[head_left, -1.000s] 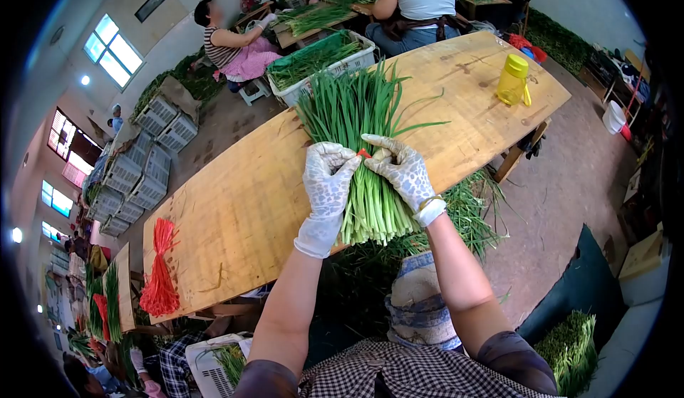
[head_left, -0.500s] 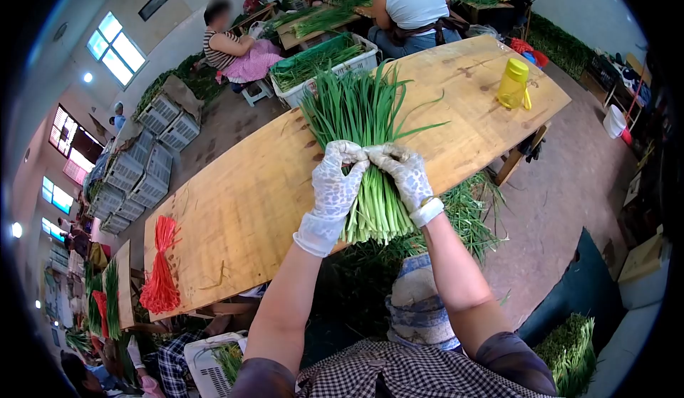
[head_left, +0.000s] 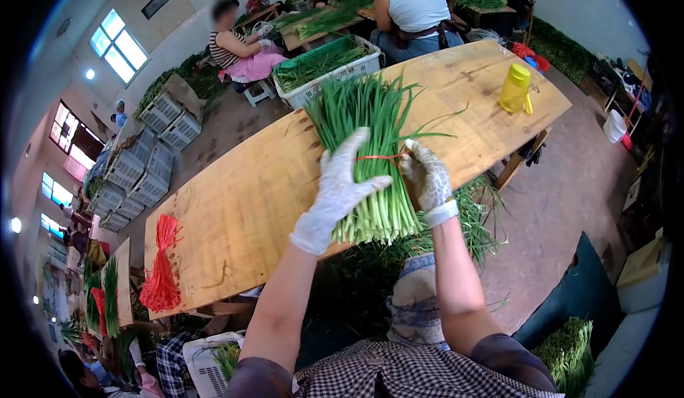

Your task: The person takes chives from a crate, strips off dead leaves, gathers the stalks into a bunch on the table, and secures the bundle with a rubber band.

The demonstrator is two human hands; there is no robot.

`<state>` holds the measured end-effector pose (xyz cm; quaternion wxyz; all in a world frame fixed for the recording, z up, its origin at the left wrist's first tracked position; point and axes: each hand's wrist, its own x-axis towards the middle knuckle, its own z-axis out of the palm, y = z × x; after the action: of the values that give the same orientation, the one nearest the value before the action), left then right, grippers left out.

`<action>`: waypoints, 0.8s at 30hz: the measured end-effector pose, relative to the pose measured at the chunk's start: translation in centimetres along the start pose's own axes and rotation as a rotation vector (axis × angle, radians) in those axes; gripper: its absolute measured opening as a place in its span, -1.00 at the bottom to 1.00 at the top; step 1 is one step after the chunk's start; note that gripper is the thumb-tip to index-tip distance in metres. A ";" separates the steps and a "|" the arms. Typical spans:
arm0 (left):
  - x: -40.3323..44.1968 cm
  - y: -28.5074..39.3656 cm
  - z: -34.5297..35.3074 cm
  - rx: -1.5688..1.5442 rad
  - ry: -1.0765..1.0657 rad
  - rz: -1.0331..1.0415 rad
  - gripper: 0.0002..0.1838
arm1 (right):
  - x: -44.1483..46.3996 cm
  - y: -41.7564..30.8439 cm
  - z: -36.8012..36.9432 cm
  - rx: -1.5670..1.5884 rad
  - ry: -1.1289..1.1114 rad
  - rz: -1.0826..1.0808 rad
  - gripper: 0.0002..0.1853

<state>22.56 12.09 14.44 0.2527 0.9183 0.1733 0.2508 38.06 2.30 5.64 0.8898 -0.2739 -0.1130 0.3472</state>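
Observation:
A thick bundle of green stalks lies across the wooden table, pale cut ends over the near edge, leaves pointing away. Around its middle runs a thin red tie. My left hand, in a patterned whitish glove, rests against the bundle's left side with fingers spread and thumb across the stalks. My right hand, gloved too, is at the right side by the end of the tie, its fingers bent and pressed together. Whether it grips the tie's end is too small to tell.
Red ties lie at the table's left end, a yellow bottle at its right. Beyond the table is a white crate of greens. Several people sit at other tables. Loose greens hang below the near edge.
Both hands were together at the middle of the bundle; they have moved apart to its two sides. My left hand has opened, and the red tie across the stalks now shows.

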 end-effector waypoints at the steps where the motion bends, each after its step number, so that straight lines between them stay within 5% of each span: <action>1: -0.4 -1.8 0.3 -0.304 0.205 0.041 -0.04 | -0.5 -1.5 0.4 -0.298 0.086 -0.038 -0.67; 3: -0.4 -6.1 -0.6 -0.361 0.304 -0.331 -0.07 | 0.3 -2.4 -0.9 -0.483 0.110 -0.060 -0.58; 4: -0.2 -6.8 -1.2 -0.386 0.339 -0.455 -0.07 | 1.2 -2.3 -1.2 -0.658 0.144 0.106 -0.51; 5: 0.2 -5.2 -2.1 -0.314 0.049 -0.614 -0.08 | 1.7 -2.1 -0.9 -0.834 0.174 0.275 -0.44; 6: -0.1 -4.1 -2.7 -0.238 -0.241 -0.766 -0.09 | 1.7 -1.4 -0.6 -1.173 -0.015 0.156 -0.24; 8: -2.2 -10.0 3.3 -0.318 -0.012 -0.291 -0.12 | -0.4 0.6 1.4 -0.978 -0.294 0.014 -0.21; 9: -3.3 -6.6 1.4 -0.568 -0.034 -0.367 -0.16 | -1.9 -0.2 4.2 -0.597 -0.213 0.428 -0.25; 11: -6.4 0.6 -2.4 -1.021 -0.041 -0.512 -0.26 | -7.5 -2.1 7.1 -0.957 -0.338 0.283 -0.31; 12: -7.5 -1.3 -0.8 -1.068 0.041 -0.541 -0.28 | -9.4 -1.6 7.5 -0.889 -0.421 0.173 -0.34; 16: -12.6 0.5 -6.5 -0.946 0.292 -0.179 -0.08 | -14.7 1.0 11.6 -0.651 -0.507 0.032 -0.15; 19: -13.0 2.6 -14.8 -0.864 0.386 0.020 0.01 | -13.0 3.1 15.6 -0.823 -0.727 -0.184 0.00; 21: -11.7 0.5 -18.8 -0.786 0.394 -0.035 0.12 | -12.2 3.8 19.6 -0.959 -0.854 -0.446 0.00; 24: -12.0 1.8 -23.5 -0.907 0.392 -0.011 0.20 | -11.4 4.6 25.0 -0.742 -0.927 -0.219 0.22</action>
<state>0.27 14.15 28.47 0.5908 0.6503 0.0956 0.4679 17.33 7.55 23.46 0.6235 -0.3731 -0.6301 0.2741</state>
